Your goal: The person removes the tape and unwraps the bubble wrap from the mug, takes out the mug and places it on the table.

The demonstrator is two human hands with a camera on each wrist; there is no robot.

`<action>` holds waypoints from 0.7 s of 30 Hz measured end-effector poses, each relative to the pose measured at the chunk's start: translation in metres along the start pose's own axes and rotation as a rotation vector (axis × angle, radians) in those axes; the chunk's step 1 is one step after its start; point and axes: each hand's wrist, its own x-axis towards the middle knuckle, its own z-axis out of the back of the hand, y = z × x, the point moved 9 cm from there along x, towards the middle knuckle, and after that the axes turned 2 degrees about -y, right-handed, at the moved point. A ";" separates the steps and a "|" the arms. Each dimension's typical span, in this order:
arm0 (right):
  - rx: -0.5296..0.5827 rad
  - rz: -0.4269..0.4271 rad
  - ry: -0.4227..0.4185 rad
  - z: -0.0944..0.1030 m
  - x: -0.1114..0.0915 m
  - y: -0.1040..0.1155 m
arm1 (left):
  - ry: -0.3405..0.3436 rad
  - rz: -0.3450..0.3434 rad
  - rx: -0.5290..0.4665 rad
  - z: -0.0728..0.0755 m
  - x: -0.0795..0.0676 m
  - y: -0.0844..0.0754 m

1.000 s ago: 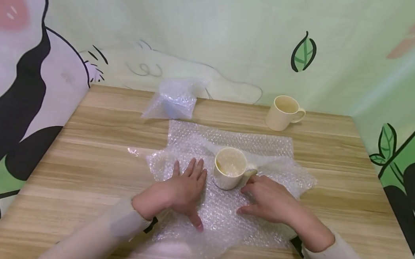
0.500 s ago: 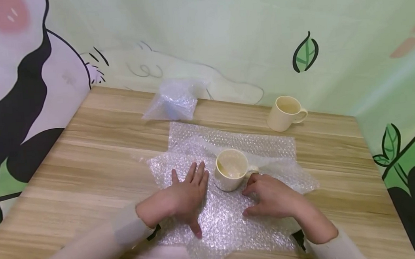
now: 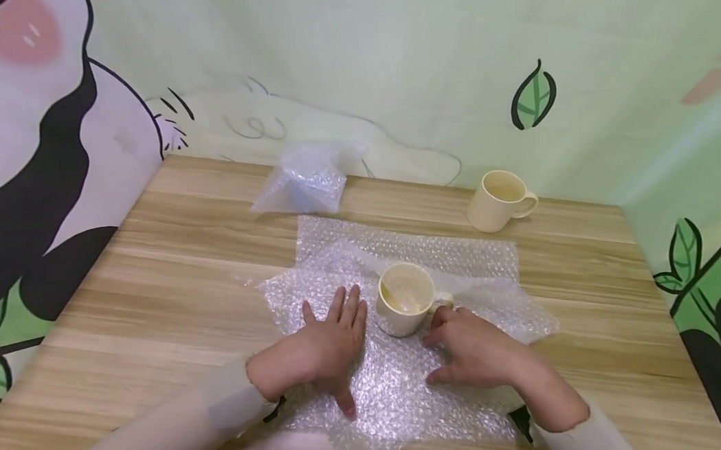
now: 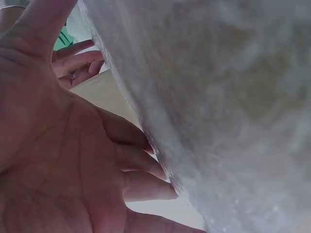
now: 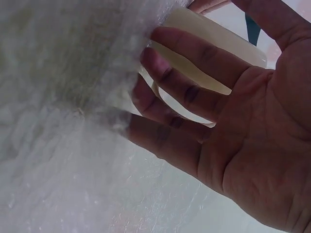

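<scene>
A cream mug (image 3: 397, 320) stands upright on a crumpled sheet of bubble wrap (image 3: 389, 388) in the head view, its handle pointing right. Left of the mug, my left hand (image 3: 331, 347) rests on the wrap with fingers spread. The left wrist view shows that palm (image 4: 63, 150) with its fingertips at the film. My right hand (image 3: 479, 348) is by the handle, fingers loosely bent and touching the wrap, overlapping part of the handle. In the right wrist view, the mug (image 5: 209, 39) shows behind the fingers (image 5: 170, 136), which hold nothing.
A second cream mug (image 3: 490, 210) stands at the back right of the wooden table (image 3: 171, 278). Toward the back left sits a bubble-wrapped bundle (image 3: 311, 183) with something bluish inside. A patterned cloth wall (image 3: 375, 66) borders the table's far edge.
The front part of the bubble wrap has spread out flatter toward me. Both hands keep nearly the same places beside the mug, and the head view has shifted slightly.
</scene>
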 end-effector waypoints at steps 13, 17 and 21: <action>0.089 0.052 0.004 0.006 -0.014 -0.002 | -0.044 -0.052 -0.068 0.004 -0.003 0.005; 0.131 0.044 0.013 0.011 -0.022 -0.007 | -0.058 -0.073 -0.097 0.011 -0.006 0.009; 0.189 -0.052 -0.033 0.025 -0.031 -0.018 | -0.108 -0.090 -0.125 0.024 -0.011 0.015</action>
